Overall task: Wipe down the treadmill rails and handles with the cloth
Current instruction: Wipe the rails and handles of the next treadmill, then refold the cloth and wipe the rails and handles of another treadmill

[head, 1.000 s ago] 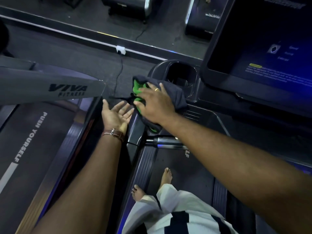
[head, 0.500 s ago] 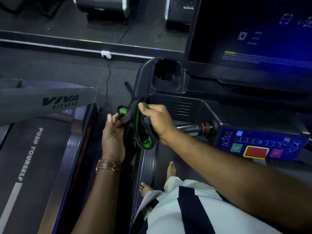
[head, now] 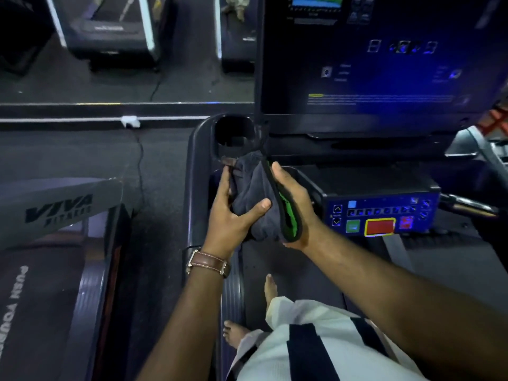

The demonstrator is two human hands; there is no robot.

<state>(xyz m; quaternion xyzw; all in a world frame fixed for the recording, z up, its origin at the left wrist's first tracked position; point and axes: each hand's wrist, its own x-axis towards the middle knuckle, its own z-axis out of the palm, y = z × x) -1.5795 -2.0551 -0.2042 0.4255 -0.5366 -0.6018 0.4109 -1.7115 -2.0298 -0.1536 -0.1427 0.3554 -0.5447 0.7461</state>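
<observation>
Head view: the only view I have, looking down my arms at the front of the treadmill.
Cloth: the dark grey cloth with a green inner face and black edging [head: 257, 204] is bunched between my two hands, above the left corner of the console, just below the cup holder.
Left hand: my left hand [head: 231, 213] grips the cloth from the left, thumb pressed across its front, fingers reaching up along its far side.
Right hand: my right hand [head: 295, 204] cups the cloth from the right, palm against the green fold, thumb up beside the black edging; I read it as holding the cloth.
Watch: a brown leather strap watch [head: 209, 264] sits on my left wrist.
Rail: the curved dark grey treadmill side rail [head: 193, 171] runs just left of my left hand; I cannot tell whether cloth or hand touches it.
Cup holder: the dark square cup holder recess [head: 233, 130] lies just beyond the cloth.
Control panel: the blue button panel with a red yellow-edged button [head: 380, 215] is just right of my right hand.
Screen: the large dark console screen [head: 384, 59] stands above the panel.
Neighbour: a grey arm lettered VIVA [head: 59, 209] on the next treadmill lies well apart to the left.
Feet: my bare feet [head: 270, 287] stand on the belt below.
</observation>
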